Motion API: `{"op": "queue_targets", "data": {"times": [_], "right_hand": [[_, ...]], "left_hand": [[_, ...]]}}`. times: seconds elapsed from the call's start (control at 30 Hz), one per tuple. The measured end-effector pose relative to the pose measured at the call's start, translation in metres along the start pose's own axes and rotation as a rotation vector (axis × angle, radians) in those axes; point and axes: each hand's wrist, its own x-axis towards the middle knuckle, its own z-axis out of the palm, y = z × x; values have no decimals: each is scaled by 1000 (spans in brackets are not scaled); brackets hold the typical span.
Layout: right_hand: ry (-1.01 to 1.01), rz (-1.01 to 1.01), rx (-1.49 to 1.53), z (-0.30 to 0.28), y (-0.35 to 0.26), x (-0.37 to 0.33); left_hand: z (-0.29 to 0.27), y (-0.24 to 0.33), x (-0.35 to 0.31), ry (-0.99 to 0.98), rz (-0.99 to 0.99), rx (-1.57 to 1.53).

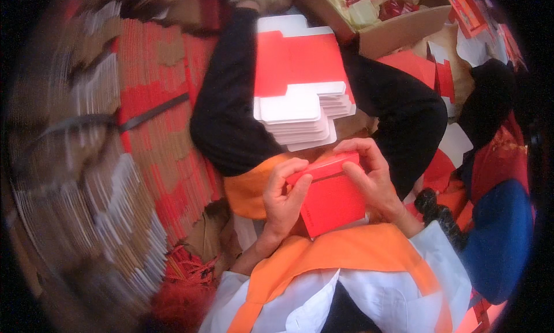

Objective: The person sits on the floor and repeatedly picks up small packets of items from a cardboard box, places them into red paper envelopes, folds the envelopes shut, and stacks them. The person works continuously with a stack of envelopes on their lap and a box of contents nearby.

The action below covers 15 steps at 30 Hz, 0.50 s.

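A small red cardboard box [334, 205] is held up close to my body, in front of the orange apron [358, 246]. My left hand [284, 193] grips its upper left corner between thumb and fingers. On the upper right corner, the thumb and fingers of my right hand [372, 170] pinch the top flap edge. A darker slit runs under that top edge. Just beyond the box, a stack of flat red and white carton blanks [306, 59] lies between my legs, its white flaps towards me.
Large bundles of flat red and brown cardboard [156, 119], one bound by a dark strap [156, 112], stand at the left. An open brown carton [404, 30] with wrapped pieces sits at the far right. Red cords [187, 266] lie lower left; a blue rounded thing [499, 240] is at the right.
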Motion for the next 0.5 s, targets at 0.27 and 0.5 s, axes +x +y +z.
{"op": "queue_targets", "data": {"times": [0.27, 0.5], "right_hand": [[-100, -85, -83, -9, 8, 3], [-55, -67, -27, -8, 10, 3]], "left_hand": [[-2, -1, 3, -83, 7, 31], [-2, -8, -6, -70, 38, -47]]}}
